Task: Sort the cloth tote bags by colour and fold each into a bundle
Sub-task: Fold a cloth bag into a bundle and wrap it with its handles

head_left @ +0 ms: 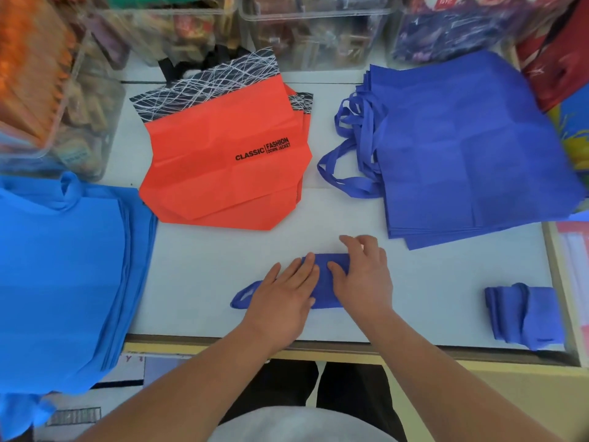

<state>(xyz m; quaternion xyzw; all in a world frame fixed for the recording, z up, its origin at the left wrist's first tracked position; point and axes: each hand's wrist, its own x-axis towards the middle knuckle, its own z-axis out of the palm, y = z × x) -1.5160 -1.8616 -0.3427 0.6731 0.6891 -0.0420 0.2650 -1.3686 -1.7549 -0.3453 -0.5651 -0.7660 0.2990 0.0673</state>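
A dark blue tote bag (pixel 325 282), folded into a narrow strip, lies on the white table (pixel 197 282) near the front edge, one handle loop sticking out at its left end. My left hand (pixel 283 298) lies flat on the strip with straight fingers. My right hand (pixel 363 275) rests on its right end, fingers bent over the cloth and thumb pressing on top. A stack of dark blue totes (pixel 471 148) is at the back right. A finished dark blue bundle (pixel 522 317) sits at the front right. Orange totes (pixel 223 161) lie in the middle back, light blue totes (pixel 63 269) at the left.
Clear plastic bins (pixel 312 30) full of goods line the back of the table, and another bin (pixel 63 116) stands at the back left. Red and patterned bags (pixel 561 68) crowd the far right. The light blue stack hangs over the table's front edge.
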